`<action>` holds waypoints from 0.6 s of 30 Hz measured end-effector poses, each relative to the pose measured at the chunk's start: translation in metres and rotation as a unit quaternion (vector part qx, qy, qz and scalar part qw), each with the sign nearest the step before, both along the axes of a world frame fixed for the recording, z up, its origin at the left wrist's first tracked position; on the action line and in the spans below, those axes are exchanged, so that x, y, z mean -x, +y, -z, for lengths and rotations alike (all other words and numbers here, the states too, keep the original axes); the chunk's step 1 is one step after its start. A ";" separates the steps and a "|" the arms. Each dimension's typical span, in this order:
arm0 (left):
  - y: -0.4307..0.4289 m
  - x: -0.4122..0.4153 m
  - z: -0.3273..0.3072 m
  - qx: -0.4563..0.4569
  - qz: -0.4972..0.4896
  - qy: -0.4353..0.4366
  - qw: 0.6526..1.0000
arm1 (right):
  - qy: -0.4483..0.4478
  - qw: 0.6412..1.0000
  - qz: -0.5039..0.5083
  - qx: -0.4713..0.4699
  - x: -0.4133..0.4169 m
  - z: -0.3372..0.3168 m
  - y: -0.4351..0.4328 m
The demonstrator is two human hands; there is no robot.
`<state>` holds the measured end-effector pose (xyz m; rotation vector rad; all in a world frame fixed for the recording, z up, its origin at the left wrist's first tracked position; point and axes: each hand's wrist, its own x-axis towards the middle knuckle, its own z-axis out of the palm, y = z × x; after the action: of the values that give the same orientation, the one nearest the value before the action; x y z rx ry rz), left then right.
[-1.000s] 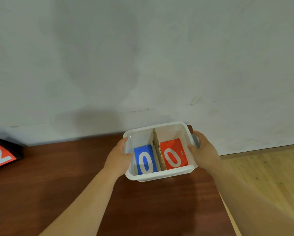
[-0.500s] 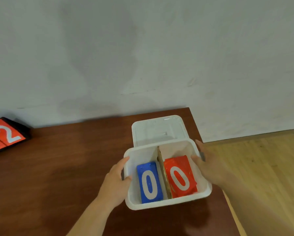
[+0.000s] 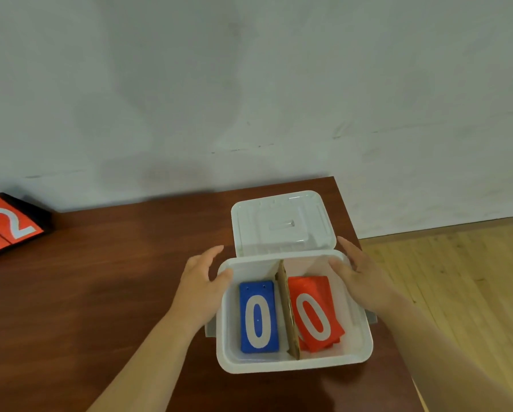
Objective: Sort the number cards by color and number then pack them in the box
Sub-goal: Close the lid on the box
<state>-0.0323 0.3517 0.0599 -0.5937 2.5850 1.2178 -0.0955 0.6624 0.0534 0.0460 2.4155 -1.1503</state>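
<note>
Cards look sorted and packed, so we judge the step in hand to be closing up. The box (image 3: pixel 294 365) sits on the tabletop (image 3: pixel 115 278) near its right edge. The lid (image 3: pixel 282 224) lies flat just behind it, at or against the back rim. Our left hand (image 3: pixel 200 281) is at the left rim with the thumb resting on it, fingers (image 3: pixel 213 251) loosely extended and holding nothing. Our right hand (image 3: pixel 360 278) is at the right rim with the thumb over the edge, fingers (image 3: pixel 349 248) straight past the back corner, also gripping nothing. To do this well, we square the red card (image 3: pixel 313 313) pile first: it sits skewed, with lower edges fanning out. We also check that the divider (image 3: pixel 286 307) stands below the rim line. Then we take the lid by both short sides, line its corners up with the rim, lower it level and press round the edge. The grey tabs on the box sides look like latches; we can't tell how they lock. Counts: one box, one lid, one cardboard divider, two compartments. One blue card (image 3: pixel 258 318) faces up in the left compartment and one red card in the right, both showing 0. How deep either pile goes is not countable from here. One scoreboard (image 3: pixel 8 224) sits at the far left of the tabletop, well apart, showing two red digits: a 2 and one that is cut off.
</note>
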 end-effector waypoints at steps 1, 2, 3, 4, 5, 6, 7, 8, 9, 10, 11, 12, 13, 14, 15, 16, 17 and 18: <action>-0.002 0.013 0.000 -0.001 -0.002 0.001 1.000 | -0.004 1.000 0.012 -0.002 0.009 0.002 -0.002; -0.005 0.026 0.000 -0.005 -0.005 -0.001 1.000 | -0.007 1.000 0.027 -0.001 0.020 0.004 -0.003; -0.007 0.041 0.001 -0.010 -0.010 -0.006 1.000 | -0.007 0.999 0.039 0.004 0.031 0.007 -0.004; -0.009 0.054 0.004 -0.019 -0.017 -0.016 1.000 | -0.011 0.999 0.048 0.008 0.043 0.009 -0.005; -0.011 0.068 0.007 -0.029 -0.023 -0.025 0.999 | -0.019 0.998 0.052 0.009 0.056 0.013 -0.006; -0.013 0.080 0.012 -0.042 -0.028 -0.037 0.998 | -0.029 0.998 0.054 0.011 0.068 0.017 -0.007; -0.014 0.092 0.019 -0.054 -0.033 -0.052 0.997 | -0.040 0.998 0.052 0.007 0.081 0.024 -0.007; -0.016 0.102 0.026 -0.066 -0.037 -0.071 0.995 | -0.050 0.998 0.046 0.001 0.092 0.034 -0.006; -0.016 0.111 0.033 -0.076 -0.038 -0.091 0.992 | -0.065 0.997 0.044 -0.007 0.102 0.043 -0.004; -0.015 0.119 0.039 -0.086 -0.040 -0.111 0.989 | -0.083 0.995 0.048 -0.014 0.110 0.048 -0.006; -0.014 0.126 0.045 -0.094 -0.040 -0.127 0.987 | -0.096 0.994 0.050 -0.019 0.117 0.053 -0.009; -0.013 0.132 0.051 -0.106 -0.041 -0.140 0.984 | -0.104 0.993 0.047 -0.021 0.122 0.057 -0.012; -0.011 0.139 0.056 -0.120 -0.044 -0.150 0.980 | -0.113 0.992 0.046 -0.025 0.127 0.060 -0.015; -0.011 0.145 0.063 -0.136 -0.051 -0.158 0.977 | -0.120 0.991 0.046 -0.028 0.131 0.065 -0.018; -0.009 0.151 0.067 -0.150 -0.055 -0.163 0.974 | -0.128 0.990 0.044 -0.028 0.135 0.069 -0.021; -0.008 0.155 0.071 -0.164 -0.056 -0.166 0.971 | -0.135 0.990 0.043 -0.026 0.139 0.072 -0.023; -0.006 0.159 0.074 -0.177 -0.055 -0.166 0.968 | -0.139 0.989 0.044 -0.023 0.141 0.074 -0.026; -0.005 0.163 0.079 -0.193 -0.061 -0.164 0.966 | -0.139 0.989 0.049 -0.016 0.143 0.076 -0.028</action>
<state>-0.1953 0.3470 -0.0191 -0.7965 1.9970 1.4700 -0.2388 0.6343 -0.0226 0.3170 2.2043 -1.0694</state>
